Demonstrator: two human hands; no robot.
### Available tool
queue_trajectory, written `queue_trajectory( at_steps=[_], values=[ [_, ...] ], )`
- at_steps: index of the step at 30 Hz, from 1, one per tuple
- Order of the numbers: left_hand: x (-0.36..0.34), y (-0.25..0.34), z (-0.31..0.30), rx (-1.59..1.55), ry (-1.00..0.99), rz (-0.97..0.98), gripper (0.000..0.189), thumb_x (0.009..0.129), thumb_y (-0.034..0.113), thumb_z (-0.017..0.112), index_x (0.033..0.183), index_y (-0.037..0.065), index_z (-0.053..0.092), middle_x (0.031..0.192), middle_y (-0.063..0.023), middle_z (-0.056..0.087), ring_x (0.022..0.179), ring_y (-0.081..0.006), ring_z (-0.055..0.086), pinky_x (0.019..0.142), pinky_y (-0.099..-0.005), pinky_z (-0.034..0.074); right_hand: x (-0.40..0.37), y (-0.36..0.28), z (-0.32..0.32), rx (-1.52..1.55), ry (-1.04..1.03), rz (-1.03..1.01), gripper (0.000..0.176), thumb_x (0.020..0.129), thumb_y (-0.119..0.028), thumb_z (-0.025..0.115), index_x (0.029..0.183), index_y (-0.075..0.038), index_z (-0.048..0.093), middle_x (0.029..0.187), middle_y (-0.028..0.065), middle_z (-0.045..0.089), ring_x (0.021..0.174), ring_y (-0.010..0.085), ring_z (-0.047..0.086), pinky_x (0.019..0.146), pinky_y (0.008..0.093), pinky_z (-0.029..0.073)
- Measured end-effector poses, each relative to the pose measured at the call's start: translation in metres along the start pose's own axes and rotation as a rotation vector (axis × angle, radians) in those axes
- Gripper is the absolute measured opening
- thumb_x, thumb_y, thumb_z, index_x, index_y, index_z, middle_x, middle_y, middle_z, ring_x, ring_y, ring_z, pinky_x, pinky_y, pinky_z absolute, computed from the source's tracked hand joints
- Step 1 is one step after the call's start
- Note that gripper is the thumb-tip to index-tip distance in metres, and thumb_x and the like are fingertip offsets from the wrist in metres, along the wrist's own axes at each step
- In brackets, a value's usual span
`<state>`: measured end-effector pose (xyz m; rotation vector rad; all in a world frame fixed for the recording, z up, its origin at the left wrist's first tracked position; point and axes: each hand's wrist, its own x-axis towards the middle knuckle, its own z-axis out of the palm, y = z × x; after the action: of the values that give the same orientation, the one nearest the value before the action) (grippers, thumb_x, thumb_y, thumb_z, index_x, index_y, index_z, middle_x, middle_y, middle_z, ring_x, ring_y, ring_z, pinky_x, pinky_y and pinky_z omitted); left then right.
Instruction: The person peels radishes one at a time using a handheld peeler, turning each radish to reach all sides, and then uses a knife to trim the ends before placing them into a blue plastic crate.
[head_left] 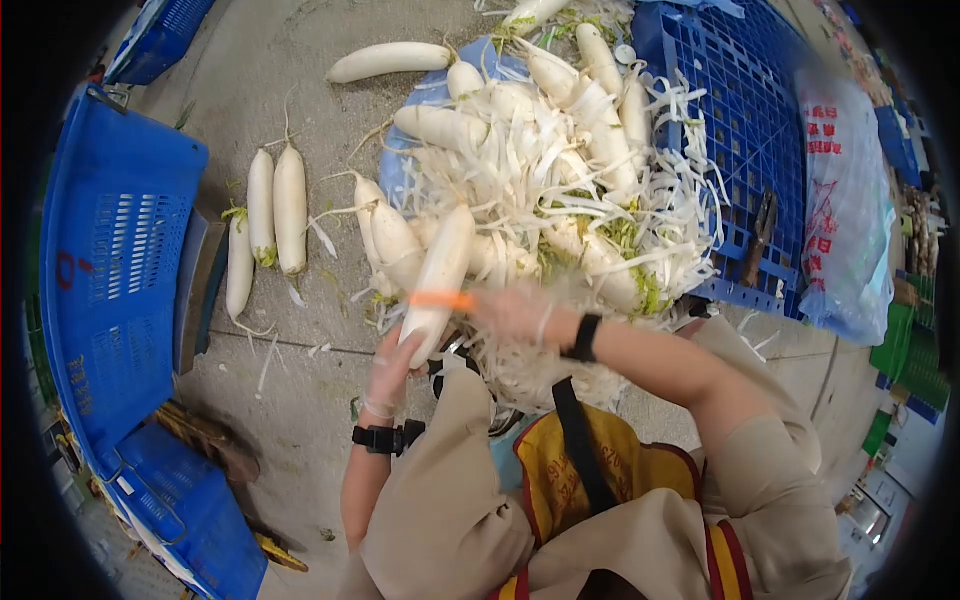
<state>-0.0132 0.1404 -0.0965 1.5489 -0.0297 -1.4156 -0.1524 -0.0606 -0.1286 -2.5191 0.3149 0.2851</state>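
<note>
A white daikon radish is tilted upward in front of my knees, its lower end gripped by my left hand, which wears a clear plastic glove. Across the radish's middle lies an orange peeler. My right hand, blurred by motion and also gloved, is closed on the peeler's handle. Just beyond my hands is a heap of white peel strips with several whole daikons in it. More peelings have gathered beneath my right hand.
Three daikons lie on the concrete floor to the left, and another daikon rests further off. A blue crate stands at the left edge. On the right are a blue plastic pallet, a knife and a plastic bag.
</note>
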Motion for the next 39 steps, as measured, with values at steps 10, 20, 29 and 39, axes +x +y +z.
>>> queue_trajectory(
  at_steps=[10, 20, 29, 39],
  values=[
    [0.0, -0.003, -0.01, -0.02, -0.098, 0.015, 0.043, 0.092, 0.034, 0.046, 0.115, -0.001, 0.055, 0.095, -0.0087, 0.066, 0.064, -0.0048, 0.052, 0.047, -0.0173, 0.036, 0.006, -0.003, -0.015, 0.042, -0.105, 0.139, 0.029, 0.092, -0.032, 0.043, 0.11, -0.011, 0.053, 0.07, 0.0134, 0.064, 0.061, 0.0293, 0.064, 0.054, 0.0429, 0.05],
    [0.008, -0.015, -0.025, -0.178, -0.144, -0.016, 0.042, 0.092, 0.031, 0.045, 0.114, -0.003, 0.056, 0.093, -0.0116, 0.067, 0.059, -0.0059, 0.053, 0.046, -0.0176, 0.036, 0.005, -0.008, -0.017, -0.078, -0.086, -0.028, 0.032, 0.093, -0.03, 0.042, 0.118, -0.012, 0.049, 0.071, 0.0094, 0.062, 0.061, 0.0266, 0.063, 0.05, 0.0391, 0.049],
    [0.01, -0.017, -0.025, -0.174, -0.171, 0.01, 0.044, 0.092, 0.034, 0.043, 0.114, -0.002, 0.057, 0.093, -0.0111, 0.068, 0.06, -0.0066, 0.053, 0.046, -0.0181, 0.036, 0.004, -0.012, -0.013, 0.087, -0.177, -0.012, 0.03, 0.092, -0.031, 0.037, 0.107, -0.012, 0.054, 0.071, 0.0128, 0.064, 0.065, 0.0316, 0.064, 0.054, 0.0407, 0.05],
    [0.01, -0.024, -0.029, -0.445, -0.2, -0.071, 0.044, 0.093, 0.032, 0.039, 0.121, 0.0, 0.05, 0.097, -0.0131, 0.065, 0.06, -0.0068, 0.054, 0.042, -0.0192, 0.037, -0.006, -0.033, -0.012, 0.086, -0.058, -0.075, 0.023, 0.091, -0.031, 0.046, 0.101, -0.013, 0.056, 0.064, 0.0109, 0.061, 0.058, 0.0286, 0.063, 0.05, 0.0412, 0.049]
  ],
)
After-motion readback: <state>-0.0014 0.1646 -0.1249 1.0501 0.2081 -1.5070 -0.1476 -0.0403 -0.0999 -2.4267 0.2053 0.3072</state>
